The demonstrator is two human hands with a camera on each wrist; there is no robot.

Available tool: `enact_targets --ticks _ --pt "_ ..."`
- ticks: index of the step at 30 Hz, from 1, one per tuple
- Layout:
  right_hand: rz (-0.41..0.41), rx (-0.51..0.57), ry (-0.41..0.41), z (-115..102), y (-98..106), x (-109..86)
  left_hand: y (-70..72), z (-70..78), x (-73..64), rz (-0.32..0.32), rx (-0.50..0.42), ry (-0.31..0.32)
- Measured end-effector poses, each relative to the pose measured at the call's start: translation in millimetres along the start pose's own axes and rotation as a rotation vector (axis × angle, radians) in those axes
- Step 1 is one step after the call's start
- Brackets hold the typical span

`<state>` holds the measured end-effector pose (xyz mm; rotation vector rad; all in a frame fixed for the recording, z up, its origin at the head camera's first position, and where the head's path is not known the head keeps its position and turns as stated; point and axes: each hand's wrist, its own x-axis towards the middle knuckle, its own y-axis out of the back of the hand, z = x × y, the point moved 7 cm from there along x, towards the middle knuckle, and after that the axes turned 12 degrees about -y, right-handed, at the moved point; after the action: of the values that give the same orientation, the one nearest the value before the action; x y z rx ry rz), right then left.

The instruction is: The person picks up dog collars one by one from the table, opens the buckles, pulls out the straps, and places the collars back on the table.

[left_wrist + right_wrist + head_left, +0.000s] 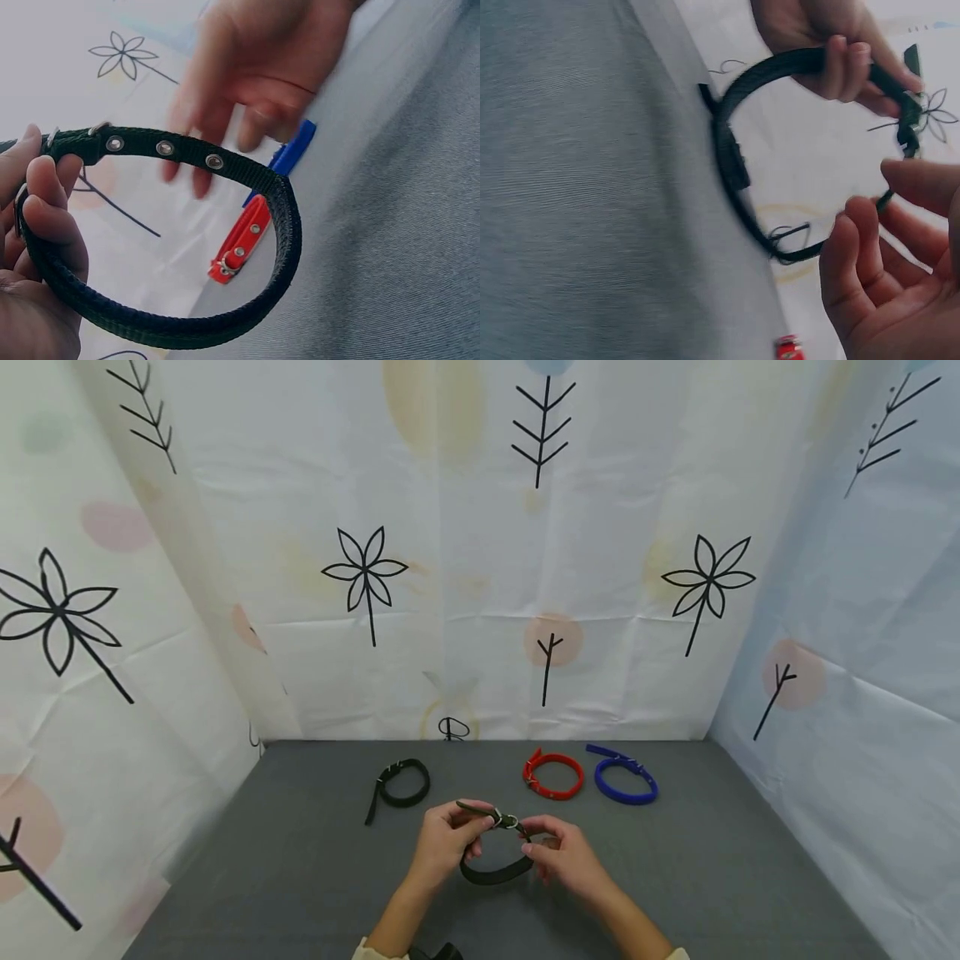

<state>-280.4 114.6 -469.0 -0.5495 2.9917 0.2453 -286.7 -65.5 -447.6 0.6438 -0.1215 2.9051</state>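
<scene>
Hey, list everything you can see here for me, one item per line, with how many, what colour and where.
Held collar: 1, dark green, looped between both hands
Eyelets: 3 visible in the left wrist view, silver, along the held collar's strap
Dark collar: 1, black or very deep green, table's far side, left of centre
Red collar: 1, red, far side, right of centre
Blue collar: 1, blue, right of the red one
Table: 1, grey, under the collars
Cloth backdrop: piece count unclear, white with black plant drawings, behind and at both sides
Unidentified object: 1, black, cut off at the bottom edge
Sleeves: 2, cream, bottom edge
Left hand: 1, bare, pinching the held collar
Right hand: 1, bare, at its right side; grip unclear
</scene>
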Motion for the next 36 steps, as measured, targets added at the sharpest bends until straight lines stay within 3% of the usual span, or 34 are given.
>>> enact_targets --ticks 5,10,21,28,36 --pt "-0.099 -0.042 0.109 -19 0 1.6 -9.1 -3.5 -1.1 -0.092 0.011 -0.012" --pt "-0.178 -0.061 0.120 -26 -3 3.3 -14.5 -5.2 -1.9 -0.135 0.007 -0.034" --pt "-0.247 -0.045 0.108 -25 -5 4.1 -17.0 -5.9 -1.6 -0.155 -0.001 -0.039" --pt "-0.256 -0.057 0.094 -23 -4 4.1 -16.4 -3.8 -2.3 -0.179 -0.038 -0.111" --pt "-0.226 -0.098 0.133 -22 -1 3.9 -14.2 -1.3 -1.1 -0.183 -0.058 -0.148"
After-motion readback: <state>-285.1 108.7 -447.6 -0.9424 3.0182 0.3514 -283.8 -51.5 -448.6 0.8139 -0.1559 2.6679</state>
